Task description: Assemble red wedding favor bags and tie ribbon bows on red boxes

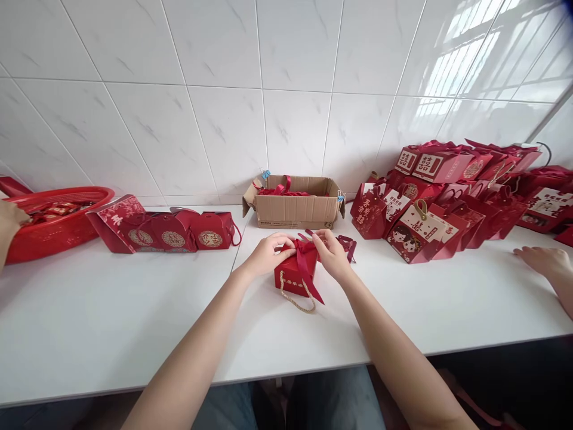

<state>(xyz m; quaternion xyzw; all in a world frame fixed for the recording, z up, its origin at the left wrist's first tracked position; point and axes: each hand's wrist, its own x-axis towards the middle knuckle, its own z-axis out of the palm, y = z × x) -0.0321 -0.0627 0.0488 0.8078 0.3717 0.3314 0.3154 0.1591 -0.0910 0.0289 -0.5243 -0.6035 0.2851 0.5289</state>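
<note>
A small red gift box [285, 280] with gold lettering stands on the white table in front of me. Its twisted gold cord handle [301, 309] hangs down the near side. A dark red ribbon [306, 269] is gathered on the box top, one tail draping over the front. From the left, my left hand [268, 254] is closed with its fingertips at the gathered ribbon. On the opposite side, my right hand [332, 254] pinches at the same ribbon, its fingertips partly hiding it. More dark ribbon [347, 246] lies just behind my right hand.
Behind the box, a cardboard carton [295, 210] holds red ribbons. Several red boxes [174, 232] stand at left, beside a red basin [58, 236] with another person's hand [13, 214] over it. At right are stacked gift boxes [425, 230] and another hand [544, 260].
</note>
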